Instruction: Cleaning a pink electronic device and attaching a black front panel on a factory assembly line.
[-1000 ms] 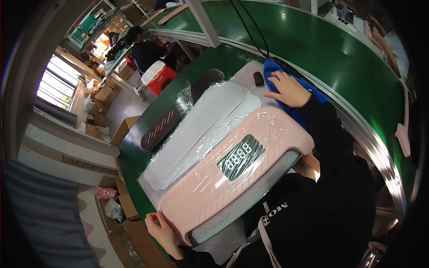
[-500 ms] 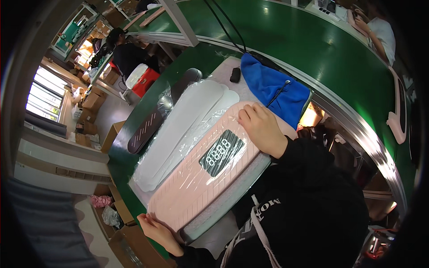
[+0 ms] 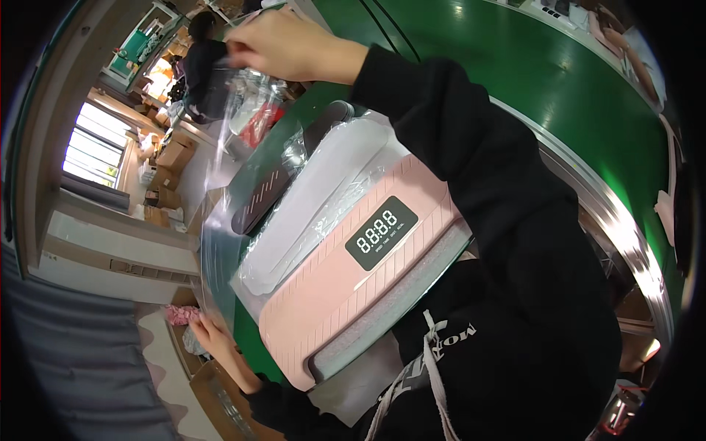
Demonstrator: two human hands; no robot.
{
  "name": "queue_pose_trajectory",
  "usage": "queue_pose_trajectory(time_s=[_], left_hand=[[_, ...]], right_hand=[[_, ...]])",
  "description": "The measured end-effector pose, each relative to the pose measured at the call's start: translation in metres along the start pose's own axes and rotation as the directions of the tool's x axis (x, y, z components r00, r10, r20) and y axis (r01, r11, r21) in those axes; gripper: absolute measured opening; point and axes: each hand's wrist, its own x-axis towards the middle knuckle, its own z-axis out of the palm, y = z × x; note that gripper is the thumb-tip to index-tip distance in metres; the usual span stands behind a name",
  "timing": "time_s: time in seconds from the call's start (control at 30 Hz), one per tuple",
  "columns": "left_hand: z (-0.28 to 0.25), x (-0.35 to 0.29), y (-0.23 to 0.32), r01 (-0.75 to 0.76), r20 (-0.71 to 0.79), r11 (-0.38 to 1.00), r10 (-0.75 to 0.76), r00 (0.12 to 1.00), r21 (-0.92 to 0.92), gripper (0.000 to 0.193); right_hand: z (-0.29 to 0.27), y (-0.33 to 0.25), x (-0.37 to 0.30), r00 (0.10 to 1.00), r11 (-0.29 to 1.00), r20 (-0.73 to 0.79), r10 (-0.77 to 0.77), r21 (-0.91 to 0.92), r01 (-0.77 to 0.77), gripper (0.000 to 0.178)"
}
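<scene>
A pink panel (image 3: 323,294) with fine slanted grooves and a dark digital display (image 3: 382,231) lies in front of me on a padded, pale support. Its surface shows bare and matte. Beyond its far left side, a clear plastic film (image 3: 215,220) hangs stretched between my hands. My right hand (image 3: 283,44) is raised high at the upper left, its fingers pinched on the film's upper end. Low at the left, my left hand (image 3: 215,342) pinches the lower end. Beside the pink panel lie long white panels (image 3: 323,176) in clear wrapping.
Dark elongated panels (image 3: 257,202) lie on the green table (image 3: 209,235) past the white ones. A green conveyor belt (image 3: 515,66) with a metal rail curves behind and to my right. Cartons (image 3: 176,152) stand on the floor at left. Other people sit at the far left and far right.
The clear film has come off the pink panel. My right hand has swung up and left with it; my left hand has moved off the panel's near end, outward to the left.
</scene>
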Motion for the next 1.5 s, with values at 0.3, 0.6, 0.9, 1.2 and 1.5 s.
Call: queue_pose_trajectory(time_s=[0.3, 0.6, 0.9, 1.2, 1.5], left_hand=[[0.074, 0.042, -0.085, -0.161, 0.294, 0.782, -0.029, 0.955, 0.602, 0.029], [0.031, 0.014, -0.053, -0.008, 0.165, 0.933, -0.055, 0.985, 0.359, 0.033], [0.040, 0.007, -0.068, 0.029, 0.203, 0.958, -0.090, 0.975, 0.285, 0.032], [0.031, -0.011, 0.005, -0.041, 0.314, 0.956, -0.055, 0.948, 0.289, 0.029], [0.023, -0.079, 0.073, 0.020, 0.435, 0.918, -0.206, 0.876, 0.396, 0.033]], right_hand=[[0.016, 0.115, -0.170, 0.649, 0.811, 0.568, 0.507, -0.059, -0.582, 0.042], [-0.115, 0.088, -0.266, 0.623, 0.627, 0.409, 0.667, -0.759, -0.173, 0.031], [-0.139, 0.094, -0.226, 0.807, 0.776, 0.070, 0.586, -0.334, -0.535, 0.022], [-0.167, 0.084, -0.128, 0.900, 0.873, -0.017, 0.437, -0.231, -0.428, 0.017], [-0.222, 0.135, -0.079, 0.939, 0.908, -0.121, 0.322, -0.242, -0.343, 0.015]])
